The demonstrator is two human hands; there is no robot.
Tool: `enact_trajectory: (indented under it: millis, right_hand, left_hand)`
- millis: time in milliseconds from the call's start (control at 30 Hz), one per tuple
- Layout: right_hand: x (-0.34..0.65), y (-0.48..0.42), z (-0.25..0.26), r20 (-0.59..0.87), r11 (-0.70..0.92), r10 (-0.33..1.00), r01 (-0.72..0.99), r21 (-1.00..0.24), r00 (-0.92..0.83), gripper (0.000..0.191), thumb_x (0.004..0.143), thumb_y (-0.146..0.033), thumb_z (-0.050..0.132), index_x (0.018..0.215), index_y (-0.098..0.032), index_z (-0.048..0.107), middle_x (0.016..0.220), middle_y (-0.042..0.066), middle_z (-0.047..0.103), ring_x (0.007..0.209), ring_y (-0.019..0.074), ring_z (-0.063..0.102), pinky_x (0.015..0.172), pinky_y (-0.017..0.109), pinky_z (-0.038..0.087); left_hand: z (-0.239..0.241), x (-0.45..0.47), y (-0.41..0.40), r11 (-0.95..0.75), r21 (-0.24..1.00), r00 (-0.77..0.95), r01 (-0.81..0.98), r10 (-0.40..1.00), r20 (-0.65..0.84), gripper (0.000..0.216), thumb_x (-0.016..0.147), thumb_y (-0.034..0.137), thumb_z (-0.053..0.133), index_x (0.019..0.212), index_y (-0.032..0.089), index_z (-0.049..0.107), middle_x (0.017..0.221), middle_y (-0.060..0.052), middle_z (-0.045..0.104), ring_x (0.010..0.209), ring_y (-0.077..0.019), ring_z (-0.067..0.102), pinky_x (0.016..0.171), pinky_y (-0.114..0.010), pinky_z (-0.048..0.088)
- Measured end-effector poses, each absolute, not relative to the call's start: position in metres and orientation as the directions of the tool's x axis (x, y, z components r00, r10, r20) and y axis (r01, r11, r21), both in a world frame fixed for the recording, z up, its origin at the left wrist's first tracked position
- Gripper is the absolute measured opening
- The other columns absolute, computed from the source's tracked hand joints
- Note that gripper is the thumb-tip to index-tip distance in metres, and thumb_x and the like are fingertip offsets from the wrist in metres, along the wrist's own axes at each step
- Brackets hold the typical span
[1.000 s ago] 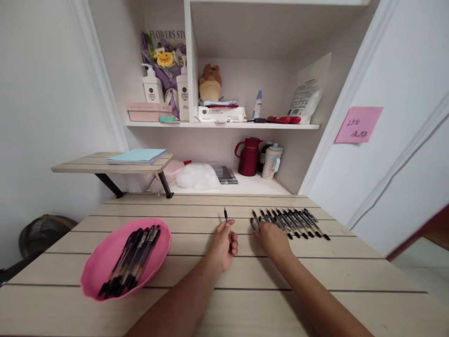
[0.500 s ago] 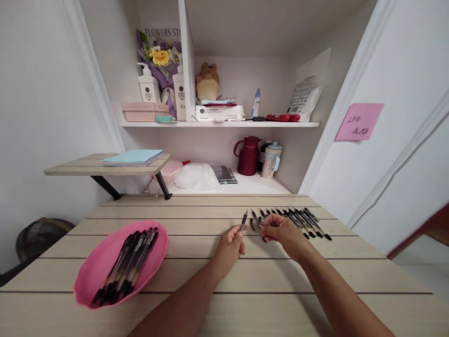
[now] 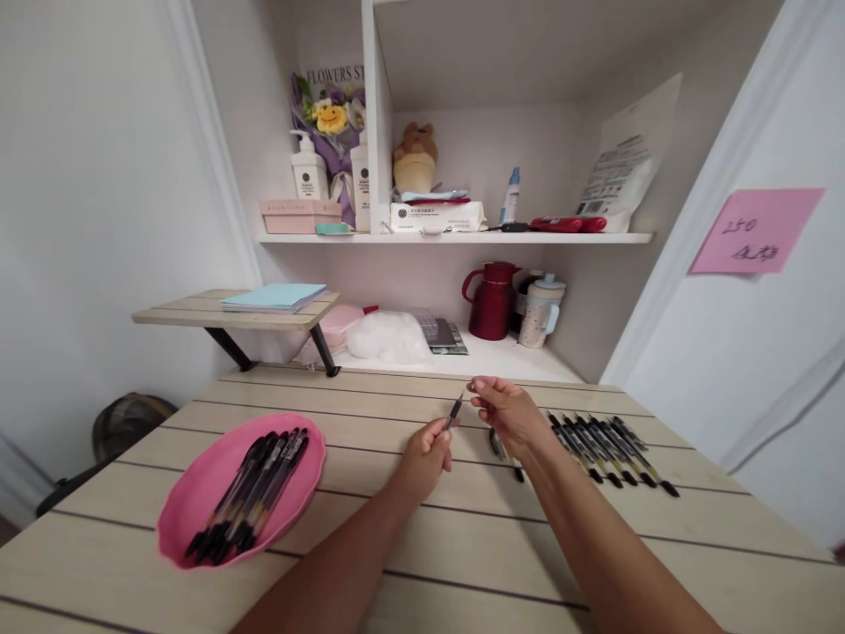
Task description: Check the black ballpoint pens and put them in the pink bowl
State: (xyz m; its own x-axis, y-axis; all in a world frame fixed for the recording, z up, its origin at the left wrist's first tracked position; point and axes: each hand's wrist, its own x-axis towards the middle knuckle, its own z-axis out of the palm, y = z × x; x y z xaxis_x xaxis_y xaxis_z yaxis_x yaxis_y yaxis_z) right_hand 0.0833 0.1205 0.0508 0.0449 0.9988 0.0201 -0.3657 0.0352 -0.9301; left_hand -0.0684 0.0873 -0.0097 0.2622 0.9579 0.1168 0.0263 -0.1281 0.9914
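Observation:
My left hand (image 3: 426, 458) is closed around a black gel pen (image 3: 453, 411), whose bare tip points up and away from me. Just beyond that tip, my right hand (image 3: 505, 409) has its thumb and forefinger pinched together. Whatever small piece they may hold is too little to make out. Under the right hand lies part of another pen (image 3: 517, 473), mostly covered by the fingers and wrist. Further right, a row of black pens (image 3: 604, 449) lies side by side on the wooden table, tips away from me.
At the left, a pink scalloped tray (image 3: 175, 511) holds several capped black pens (image 3: 254, 489). A small raised shelf (image 3: 178, 308) with blue paper (image 3: 274, 297) stands behind it. Towards the back are a red jug (image 3: 492, 304), a speckled cup (image 3: 540, 317) and a white plastic bag (image 3: 389, 336).
My right hand has left the pens on the table and come up and left to the tip of the held pen. My left hand keeps its grip. The camera has turned slightly left.

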Motion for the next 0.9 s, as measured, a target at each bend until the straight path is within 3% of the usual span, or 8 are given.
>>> enact_trajectory:
  millis: [367, 900]
  right_hand:
    - [0.084, 0.123, 0.047, 0.074, 0.078, 0.997, -0.242, -0.967, 0.025, 0.026, 0.056, -0.035, 0.072, 0.071, -0.016, 0.062, 0.067, 0.000, 0.058, 0.047, 0.0044, 0.044, 0.038, 0.017, 0.025]
    - [0.076, 0.110, 0.053, 0.043, 0.043, 0.999, -0.079, -0.996, 0.003, 0.027, 0.057, -0.040, 0.070, 0.060, -0.017, 0.057, 0.047, -0.004, 0.050, 0.042, 0.0062, 0.043, 0.038, 0.019, 0.024]
  left_hand:
    - [-0.016, -0.069, 0.089, -0.152, 0.986, 0.288, 0.061, 0.949, 0.129, 0.050, 0.082, 0.042, 0.041, 0.121, 0.012, 0.048, 0.046, 0.006, 0.044, 0.040, -0.0059, 0.030, 0.044, -0.020, 0.023]
    - [-0.017, -0.070, 0.088, -0.195, 0.980, 0.292, 0.051, 0.941, 0.172, 0.050, 0.082, 0.042, 0.042, 0.121, 0.012, 0.048, 0.047, 0.005, 0.045, 0.042, -0.0062, 0.032, 0.045, -0.020, 0.025]
